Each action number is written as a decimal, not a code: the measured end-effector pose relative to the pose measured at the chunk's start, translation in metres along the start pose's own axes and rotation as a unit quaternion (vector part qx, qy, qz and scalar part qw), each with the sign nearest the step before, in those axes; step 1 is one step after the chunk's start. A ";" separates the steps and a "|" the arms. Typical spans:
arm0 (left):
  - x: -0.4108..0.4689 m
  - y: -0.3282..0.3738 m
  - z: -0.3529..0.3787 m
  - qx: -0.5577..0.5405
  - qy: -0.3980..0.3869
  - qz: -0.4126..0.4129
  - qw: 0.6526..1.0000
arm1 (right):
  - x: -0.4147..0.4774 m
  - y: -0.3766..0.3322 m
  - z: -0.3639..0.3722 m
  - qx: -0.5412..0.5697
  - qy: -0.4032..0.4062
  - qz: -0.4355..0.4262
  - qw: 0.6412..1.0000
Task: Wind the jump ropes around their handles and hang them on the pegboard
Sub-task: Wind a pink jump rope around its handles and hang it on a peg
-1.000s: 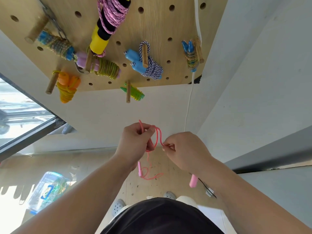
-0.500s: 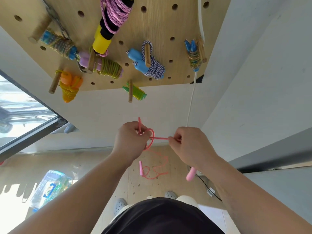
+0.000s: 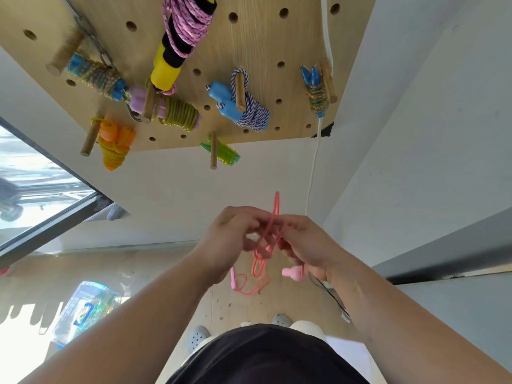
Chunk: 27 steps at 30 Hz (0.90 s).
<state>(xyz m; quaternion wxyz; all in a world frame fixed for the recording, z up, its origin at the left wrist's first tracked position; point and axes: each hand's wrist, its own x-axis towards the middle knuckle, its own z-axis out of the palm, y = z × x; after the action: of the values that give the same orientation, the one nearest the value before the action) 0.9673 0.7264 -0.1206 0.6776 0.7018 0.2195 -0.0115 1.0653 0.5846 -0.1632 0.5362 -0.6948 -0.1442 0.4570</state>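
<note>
Presently the pink jump rope (image 3: 277, 203) is held in front of the body, below the pegboard (image 3: 263, 45), where several wound ropes (image 3: 249, 112) are hung on wooden pegs (image 3: 240, 92). The left grip (image 3: 230, 239) is curled round the rope's tangled loops, and the right grip (image 3: 307, 245) is pinched on the same strands, the two nearly touching. One pink handle (image 3: 293, 273) is seen just beneath the right grip; the other handle (image 3: 233, 277) is hung lower, above the floor (image 3: 235, 306).

Both hands (image 3: 235, 239) (image 3: 307, 245) pinch a pink jump rope (image 3: 273, 225) below the pegboard (image 3: 263, 51).
</note>
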 end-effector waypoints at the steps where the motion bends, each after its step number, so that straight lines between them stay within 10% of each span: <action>1: 0.002 -0.001 -0.001 0.027 0.034 0.022 0.999 | 0.001 0.002 0.000 0.040 -0.003 0.003 0.999; 4: 0.008 -0.005 -0.007 0.188 0.077 0.034 0.979 | 0.002 0.004 0.001 0.072 0.007 -0.010 0.997; 14: 0.014 -0.015 -0.007 0.096 0.012 -0.077 0.992 | -0.009 -0.006 0.000 0.087 0.038 -0.004 0.995; 27: 0.025 0.011 -0.016 0.326 0.011 -0.039 0.945 | -0.016 0.003 -0.028 -0.013 -0.064 -0.100 0.993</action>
<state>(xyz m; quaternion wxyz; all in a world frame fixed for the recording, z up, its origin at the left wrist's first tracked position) 0.9889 0.7491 -0.1167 0.4083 0.8753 0.2386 -0.1007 1.0776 0.5553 -0.1584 0.5600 -0.6529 -0.2531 0.4429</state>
